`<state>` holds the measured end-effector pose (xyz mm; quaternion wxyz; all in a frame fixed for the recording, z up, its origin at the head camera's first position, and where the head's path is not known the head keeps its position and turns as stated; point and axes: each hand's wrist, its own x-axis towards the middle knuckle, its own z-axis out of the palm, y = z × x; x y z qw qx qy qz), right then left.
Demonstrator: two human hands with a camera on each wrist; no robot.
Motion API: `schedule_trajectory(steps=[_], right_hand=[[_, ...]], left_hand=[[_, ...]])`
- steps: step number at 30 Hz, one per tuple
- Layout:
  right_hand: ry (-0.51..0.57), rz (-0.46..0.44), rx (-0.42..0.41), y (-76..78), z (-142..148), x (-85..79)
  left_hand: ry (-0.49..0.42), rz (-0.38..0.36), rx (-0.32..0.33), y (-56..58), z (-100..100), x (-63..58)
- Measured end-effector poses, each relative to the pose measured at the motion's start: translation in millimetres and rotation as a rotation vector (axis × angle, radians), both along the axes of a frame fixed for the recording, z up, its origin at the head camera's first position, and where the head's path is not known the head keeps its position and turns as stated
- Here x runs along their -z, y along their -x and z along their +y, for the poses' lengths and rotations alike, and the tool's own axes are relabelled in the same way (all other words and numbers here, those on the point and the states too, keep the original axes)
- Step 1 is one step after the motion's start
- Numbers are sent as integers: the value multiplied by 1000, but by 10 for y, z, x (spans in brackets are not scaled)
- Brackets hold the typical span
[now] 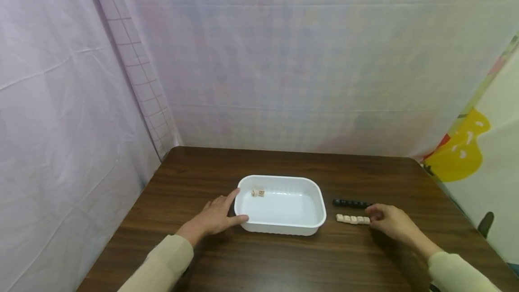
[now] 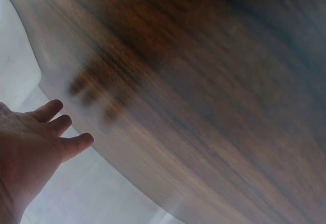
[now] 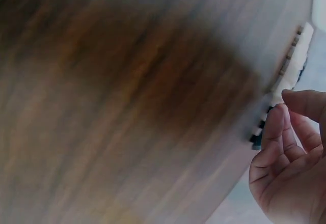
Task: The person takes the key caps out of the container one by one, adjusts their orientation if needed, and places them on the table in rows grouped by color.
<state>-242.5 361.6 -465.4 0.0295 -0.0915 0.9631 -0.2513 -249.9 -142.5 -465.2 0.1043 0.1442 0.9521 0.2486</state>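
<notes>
A white plastic tray (image 1: 279, 227) sits mid-table, with a few small cream keycaps (image 1: 257, 193) lying in its far left corner. My left hand (image 1: 216, 216) rests at the tray's left side, thumb and forefinger spread along the rim. In the left wrist view the other fingers of the left hand (image 2: 35, 142) stretch out loosely. To the right of the tray lies a row of cream keycaps (image 1: 352, 219). My right hand (image 1: 392, 223) pinches at the right end of this row; in the right wrist view the thumb and forefinger of the right hand (image 3: 295, 163) meet there.
Just behind the cream row lies a row of black keycaps (image 1: 350, 203), its right end beside the right hand. The brown wooden table (image 1: 284, 260) has a pale curtain (image 1: 304, 66) along its back edge and another cloth (image 1: 61, 125) at the left.
</notes>
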Motion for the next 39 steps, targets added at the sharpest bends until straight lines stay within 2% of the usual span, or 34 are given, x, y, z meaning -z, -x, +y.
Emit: schedule_trajectory(steps=[9,14,21,26,31,34,39], right_hand=[[41,49,-29,44,-301,-223],[51,109,-48,81,-507,-272],[97,140,-45,177,-821,-367],[119,140,-51,279,-1139,-476],[108,173,-105,392,-1498,-532],[84,188,-130,467,-1728,-528],[43,149,-144,578,-2136,-468]], left_hand=[[-1,5,1,12,-24,17],[-1,4,5,15,-17,24],[-5,4,6,24,-2,23],[-5,9,6,25,-2,26],[-9,8,4,27,-7,24],[-16,6,3,22,-9,18],[-13,1,1,19,-11,16]])
